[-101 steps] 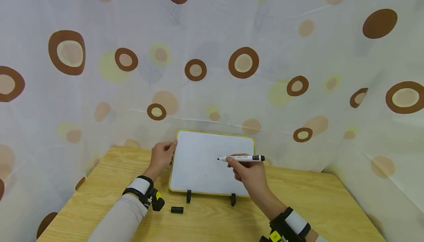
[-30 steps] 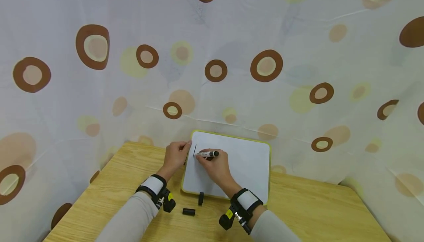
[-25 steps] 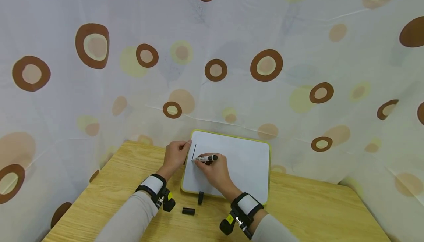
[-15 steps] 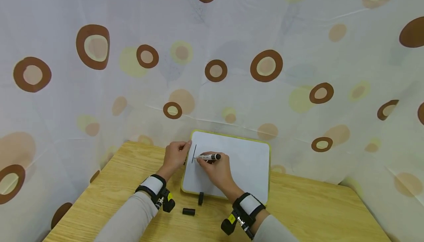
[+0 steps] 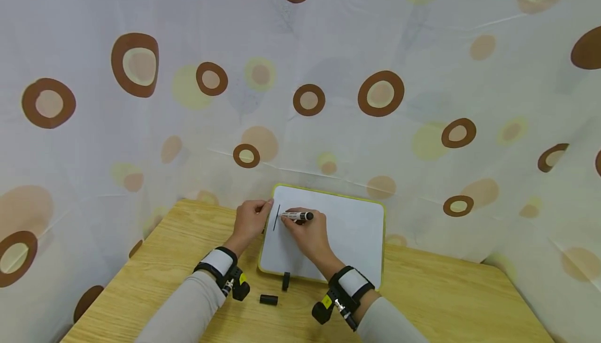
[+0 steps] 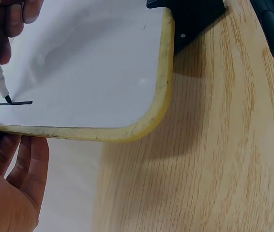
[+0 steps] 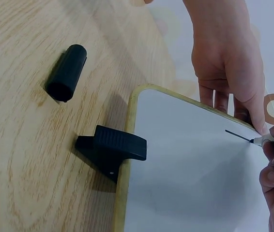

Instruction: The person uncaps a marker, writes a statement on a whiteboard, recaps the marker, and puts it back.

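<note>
A whiteboard (image 5: 347,239) with a yellow rim leans on a dark stand. My left hand (image 5: 250,223) pinches its left edge; in the left wrist view the thumb lies on the front and the other fingers (image 6: 34,164) go behind the rim. Between thumb and fingers, my right hand (image 5: 310,234) holds an uncapped white marker (image 5: 297,216), its black end pointing right. One straight black line (image 5: 275,223) runs down the board's left side. In the right wrist view the marker's tip (image 7: 252,141) meets this line at its upper part.
A black marker cap (image 5: 268,299) lies on the wooden table (image 5: 436,291) before the board. A black stand foot (image 5: 286,281) hooks over the board's lower rim; the right forearm covers the other one. Behind hangs a pale curtain (image 5: 328,35) with brown and yellow spots.
The board was bare at first. My right hand brought the marker left, and a line grew downward there. Since half a second ago the marker has moved up. The left hand keeps its hold.
</note>
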Demonstrator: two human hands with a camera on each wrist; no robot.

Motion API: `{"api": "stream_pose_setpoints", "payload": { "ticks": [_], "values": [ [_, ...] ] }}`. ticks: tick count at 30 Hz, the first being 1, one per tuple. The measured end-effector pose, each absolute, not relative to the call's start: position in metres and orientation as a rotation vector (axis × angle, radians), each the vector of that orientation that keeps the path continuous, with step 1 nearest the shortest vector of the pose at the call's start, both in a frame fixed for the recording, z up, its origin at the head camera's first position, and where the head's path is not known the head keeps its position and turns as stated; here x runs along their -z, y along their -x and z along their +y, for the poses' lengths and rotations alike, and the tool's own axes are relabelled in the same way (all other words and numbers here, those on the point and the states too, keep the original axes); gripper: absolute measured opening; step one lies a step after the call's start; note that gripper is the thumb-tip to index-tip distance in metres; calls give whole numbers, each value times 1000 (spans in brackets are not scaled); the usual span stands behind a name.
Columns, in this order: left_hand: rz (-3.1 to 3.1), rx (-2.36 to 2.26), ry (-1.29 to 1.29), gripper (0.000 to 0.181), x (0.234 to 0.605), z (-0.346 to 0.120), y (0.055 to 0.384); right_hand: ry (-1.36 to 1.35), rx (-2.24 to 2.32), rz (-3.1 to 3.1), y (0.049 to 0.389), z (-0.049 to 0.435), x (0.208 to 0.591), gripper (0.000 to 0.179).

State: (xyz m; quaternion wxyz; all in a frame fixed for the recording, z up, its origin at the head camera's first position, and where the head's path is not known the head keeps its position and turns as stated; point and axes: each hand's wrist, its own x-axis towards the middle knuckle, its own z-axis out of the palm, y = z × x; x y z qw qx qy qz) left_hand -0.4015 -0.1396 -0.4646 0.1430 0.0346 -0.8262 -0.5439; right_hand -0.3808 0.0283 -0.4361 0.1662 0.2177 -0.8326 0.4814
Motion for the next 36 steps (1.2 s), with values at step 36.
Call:
{"api": "stream_pose_setpoints", "payload": {
  "ticks": [36],
  "values": [
    [-2361, 1596, -90, 34, 465, -142, 402, -524, -1405, -2323, 392, 42, 427, 15]
  ]
}}
